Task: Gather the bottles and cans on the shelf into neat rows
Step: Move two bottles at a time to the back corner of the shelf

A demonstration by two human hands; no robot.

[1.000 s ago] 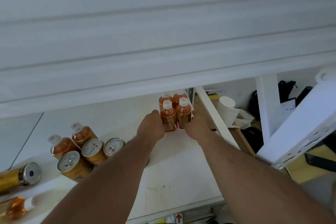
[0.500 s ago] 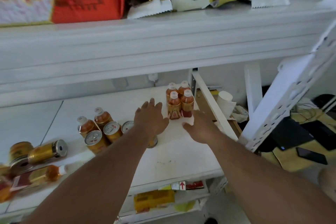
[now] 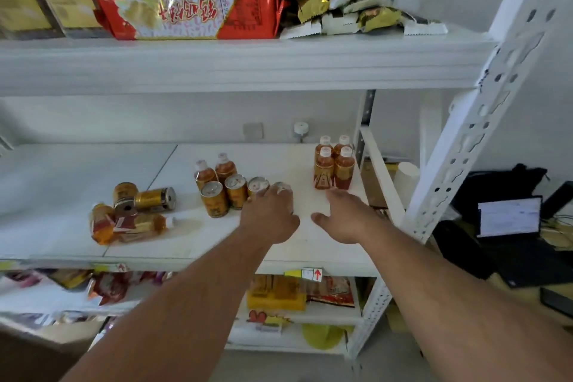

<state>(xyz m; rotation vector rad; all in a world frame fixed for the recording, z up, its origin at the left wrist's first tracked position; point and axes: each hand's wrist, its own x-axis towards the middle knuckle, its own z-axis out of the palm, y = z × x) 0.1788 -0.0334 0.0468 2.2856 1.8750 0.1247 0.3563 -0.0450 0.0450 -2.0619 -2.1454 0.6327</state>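
Note:
Four amber tea bottles (image 3: 333, 164) with white caps stand in a tight square at the back right of the white shelf (image 3: 77, 170). In the middle, two more bottles (image 3: 214, 171) stand behind a row of gold cans (image 3: 228, 195). My left hand (image 3: 269, 218) curls over the rightmost can (image 3: 282, 187) of that row, and only the can's top shows between my fingers. My right hand (image 3: 344, 217) hovers flat with fingers apart just in front of the four bottles, holding nothing. Toppled cans (image 3: 145, 199) and bottles (image 3: 130, 226) lie in a heap at the left.
The upper shelf (image 3: 248, 65) carries red snack bags (image 3: 186, 12) and small wrappers. A white perforated upright (image 3: 459, 146) bounds the shelf on the right, with a paper cup (image 3: 406, 177) and a dark desk area beyond. Packaged goods fill the lower shelves (image 3: 279, 291).
My view has tilted up and pulled back. Both hands have let go of the four bottles and drawn toward me; the left hand has shifted left and closed over a can.

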